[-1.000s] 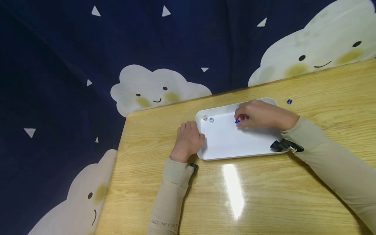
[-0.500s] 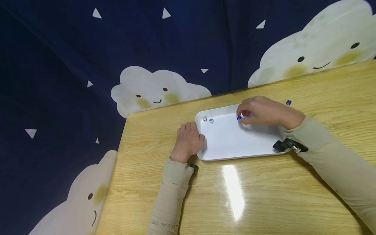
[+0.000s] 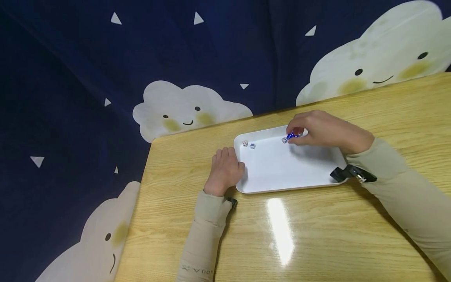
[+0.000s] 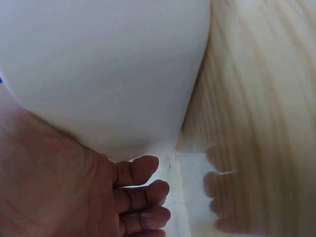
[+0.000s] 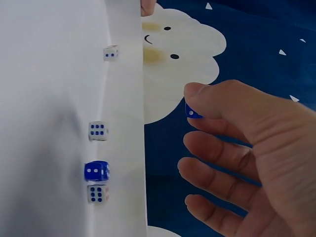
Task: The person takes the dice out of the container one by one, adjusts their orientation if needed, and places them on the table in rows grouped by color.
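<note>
Thumb and forefinger of my right hand (image 3: 318, 129) pinch a blue die (image 5: 192, 112) over the back wall of the white tray (image 3: 282, 168). Below it, along that wall, the right wrist view shows another blue die (image 5: 97, 171) between two white dice, one white die (image 5: 98, 131) on one side and a white die (image 5: 98, 194) on the other. My left hand (image 3: 225, 171) grips the tray's left wall, its thumb over the rim and its fingers outside. Near the tray's back left corner sit a red-spotted white die (image 3: 245, 143) and a blue-spotted white die (image 3: 252, 146).
The tray lies on a wooden table (image 3: 176, 219). Behind the table hangs a dark blue curtain (image 3: 211, 47) with smiling clouds. A black strap (image 3: 352, 173) on the right wrist hangs over the tray's right end.
My right hand has moved back and a little right, lifting the blue die. A white die has come into view beside its fingertips. The forearm now mostly hides a blue die on the table.
</note>
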Motion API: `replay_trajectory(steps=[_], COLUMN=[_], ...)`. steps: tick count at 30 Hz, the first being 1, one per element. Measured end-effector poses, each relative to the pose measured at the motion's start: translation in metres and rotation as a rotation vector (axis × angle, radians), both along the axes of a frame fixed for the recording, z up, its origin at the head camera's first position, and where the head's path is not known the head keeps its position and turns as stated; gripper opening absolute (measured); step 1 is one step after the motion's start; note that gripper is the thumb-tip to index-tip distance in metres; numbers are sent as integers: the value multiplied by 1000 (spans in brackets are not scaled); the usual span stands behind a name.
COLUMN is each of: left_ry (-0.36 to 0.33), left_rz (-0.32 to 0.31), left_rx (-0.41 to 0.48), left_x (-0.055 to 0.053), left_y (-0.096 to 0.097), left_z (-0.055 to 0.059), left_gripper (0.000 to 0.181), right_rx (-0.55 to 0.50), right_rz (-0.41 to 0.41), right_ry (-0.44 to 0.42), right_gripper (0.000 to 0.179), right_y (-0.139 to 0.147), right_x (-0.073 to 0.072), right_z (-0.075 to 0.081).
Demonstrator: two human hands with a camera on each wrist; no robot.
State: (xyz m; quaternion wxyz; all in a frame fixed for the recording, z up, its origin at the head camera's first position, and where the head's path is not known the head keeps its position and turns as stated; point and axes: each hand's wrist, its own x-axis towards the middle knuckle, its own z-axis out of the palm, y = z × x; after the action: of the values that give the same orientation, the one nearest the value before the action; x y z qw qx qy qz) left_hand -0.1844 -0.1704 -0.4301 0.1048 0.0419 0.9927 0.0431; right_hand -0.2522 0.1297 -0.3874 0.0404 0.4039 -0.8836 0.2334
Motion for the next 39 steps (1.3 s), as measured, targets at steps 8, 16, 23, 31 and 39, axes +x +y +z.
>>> replay_trajectory(steps=[8,16,23,31,39], left_ry=[0,9,21,9,9], left_rz=[2,-13,-34,-25,-24], left_rx=[5,-2,23,34,41], left_x=[1,-2,-7,-11,-14], left_y=[-1,3,5,2,0], left_z=[0,0,-3,-7,-10], left_gripper=[37,34,34,36,35], right_rx=[-11,-6,24,24,79], right_rz=[-21,-50,-108,-133,-235], right_ry=[9,33,60,88,36], right_gripper=[14,16,17,15,16], right_y=[4,13,27,46,64], right_x=[2,7,11,6,7], right_z=[8,19,29,31,28])
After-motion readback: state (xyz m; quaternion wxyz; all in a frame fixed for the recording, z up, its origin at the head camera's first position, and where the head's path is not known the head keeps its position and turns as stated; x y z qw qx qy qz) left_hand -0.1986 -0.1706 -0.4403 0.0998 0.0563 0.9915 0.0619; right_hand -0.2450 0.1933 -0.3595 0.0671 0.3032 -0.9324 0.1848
